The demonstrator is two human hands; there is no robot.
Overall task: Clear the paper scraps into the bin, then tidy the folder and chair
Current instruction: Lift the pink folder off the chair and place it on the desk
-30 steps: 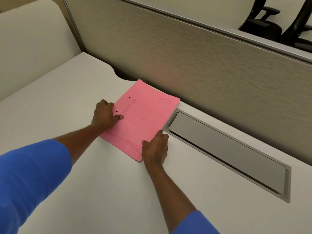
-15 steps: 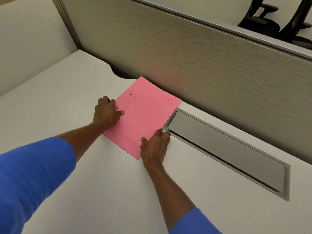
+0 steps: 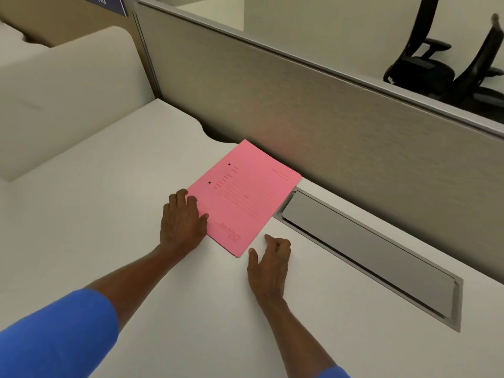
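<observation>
Your left hand [image 3: 183, 220] lies flat and open at the near left edge of the pink folder [image 3: 243, 196], fingertips on its cover and thumb touching the edge, gripping nothing. The folder lies closed and flat near the back edge of the white desk [image 3: 109, 214], turned at an angle, its far corner just short of the grey partition [image 3: 313, 110] and its right edge beside the left end of the grey cable hatch [image 3: 365, 248] set into the desk. Your right hand [image 3: 270, 264] rests on the bare desk just off the folder's near corner, fingers loosely curled and thumb spread, holding nothing and apart from the folder. Blue sleeves [image 3: 58, 335] cover both upper arms. Beyond the partition, at the far right, stand black office chairs [image 3: 425, 64].
</observation>
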